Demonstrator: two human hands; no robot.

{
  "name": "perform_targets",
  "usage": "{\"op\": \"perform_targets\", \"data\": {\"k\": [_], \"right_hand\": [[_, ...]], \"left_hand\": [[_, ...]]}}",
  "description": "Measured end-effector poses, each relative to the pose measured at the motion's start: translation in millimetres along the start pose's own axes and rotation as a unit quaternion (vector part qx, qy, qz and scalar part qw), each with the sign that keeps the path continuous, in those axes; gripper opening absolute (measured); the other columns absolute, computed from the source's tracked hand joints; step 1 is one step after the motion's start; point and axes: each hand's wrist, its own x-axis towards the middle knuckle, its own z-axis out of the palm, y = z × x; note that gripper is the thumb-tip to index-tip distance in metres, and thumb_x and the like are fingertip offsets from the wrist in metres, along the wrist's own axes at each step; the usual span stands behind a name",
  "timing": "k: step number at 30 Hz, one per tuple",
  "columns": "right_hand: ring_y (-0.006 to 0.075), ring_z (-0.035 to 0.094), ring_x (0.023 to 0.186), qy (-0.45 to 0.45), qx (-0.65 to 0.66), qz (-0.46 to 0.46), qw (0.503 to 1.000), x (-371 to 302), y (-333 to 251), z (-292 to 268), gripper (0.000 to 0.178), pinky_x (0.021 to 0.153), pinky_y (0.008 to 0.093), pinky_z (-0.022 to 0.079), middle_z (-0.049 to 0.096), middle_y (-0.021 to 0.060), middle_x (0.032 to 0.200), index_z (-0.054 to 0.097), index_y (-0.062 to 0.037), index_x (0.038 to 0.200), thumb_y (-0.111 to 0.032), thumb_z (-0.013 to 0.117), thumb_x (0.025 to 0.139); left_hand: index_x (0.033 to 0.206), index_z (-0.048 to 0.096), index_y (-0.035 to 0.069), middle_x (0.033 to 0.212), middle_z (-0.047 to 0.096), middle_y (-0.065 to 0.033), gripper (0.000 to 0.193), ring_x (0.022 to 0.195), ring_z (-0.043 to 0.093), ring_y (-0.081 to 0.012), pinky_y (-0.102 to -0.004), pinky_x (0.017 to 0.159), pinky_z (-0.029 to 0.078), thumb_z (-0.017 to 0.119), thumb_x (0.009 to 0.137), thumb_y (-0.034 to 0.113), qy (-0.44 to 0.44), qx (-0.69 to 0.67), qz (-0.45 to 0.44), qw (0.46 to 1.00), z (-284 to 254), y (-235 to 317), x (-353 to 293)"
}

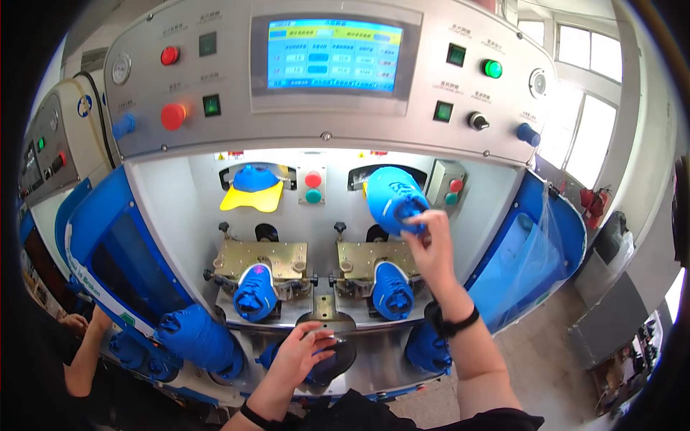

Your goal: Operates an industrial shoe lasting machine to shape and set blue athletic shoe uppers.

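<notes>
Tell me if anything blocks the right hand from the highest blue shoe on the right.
Nothing visible does: the right hand is at the blue shoe itself, its fingers touching near the opening.

You can pass between the lower blue shoes (392,293), above the metal bracket (325,307); brass-coloured plates (284,251) obstruct behind.

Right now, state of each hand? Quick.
Left hand: open, fingers loosely curled by a dark rounded piece; contact can't be told.
Right hand: closed, fingertips pinching the near end of a blue shoe upper.
</notes>
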Motion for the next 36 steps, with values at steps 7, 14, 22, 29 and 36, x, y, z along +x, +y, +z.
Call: {"op": "perform_targets", "data": {"k": [7,14,22,29,36], "right_hand": [[0.0305,0.059,0.096,-0.017,0.014,0.110,0.994,79.5,119.0,53.6,0.037,0.083,0.0386,0.052,0.051,0.0141,0.109,0.061,-0.0108,0.110,-0.010,0.075,0.076],[0.0391,0.042,0.129,0.319,-0.161,0.084,0.930,39.5,156.3,54.6,0.030,0.103,0.0444,0.039,0.046,0.0237,0.131,0.049,-0.0056,0.108,0.007,0.051,0.081],[0.0410,0.033,0.138,0.078,-0.146,0.227,0.960,12.9,188.3,44.8,0.024,0.106,0.0420,0.038,0.022,0.0276,0.154,0.047,-0.0080,0.098,0.006,0.050,0.078],[0.0260,0.056,0.100,0.097,0.025,0.206,0.974,-24.1,140.9,37.3,0.029,0.086,0.0338,0.047,0.048,0.0146,0.132,0.050,-0.0030,0.110,0.008,0.050,0.083],[0.0128,0.056,0.070,-0.160,0.219,0.132,0.954,-123.1,-39.5,75.8,0.023,0.060,0.0245,0.046,0.060,0.0074,0.100,0.057,-0.0049,0.103,0.008,0.056,0.084]], "left_hand": [[0.117,0.051,0.007,0.116,0.062,-0.0174,0.026,0.111,0.059,-0.0344,-0.0503,0.092,0.050,0.061,0.095,0.017,0.058,-0.001,0.008,0.998,-17.2,-2.0,-19.3],[0.126,0.050,0.008,0.119,0.062,-0.0133,0.030,0.107,0.061,-0.0254,-0.0399,0.088,0.053,0.053,0.100,0.023,0.124,0.029,0.045,0.991,-50.2,0.6,-50.4],[0.122,0.053,0.008,0.112,0.065,-0.0107,0.029,0.099,0.063,-0.0248,-0.0416,0.082,0.055,0.053,0.100,0.027,0.119,0.019,0.031,0.992,-33.4,-3.5,-42.2],[0.115,0.054,0.007,0.109,0.065,-0.0150,0.025,0.097,0.065,-0.0293,-0.0431,0.082,0.055,0.058,0.097,0.025,0.111,-0.019,-0.019,0.993,-53.0,-12.0,-31.9],[0.113,0.053,0.007,0.107,0.062,-0.0129,0.033,0.097,0.061,-0.0284,-0.0425,0.079,0.052,0.058,0.095,0.034,0.313,-0.060,-0.020,0.948,-101.6,-23.3,-3.5]]}}
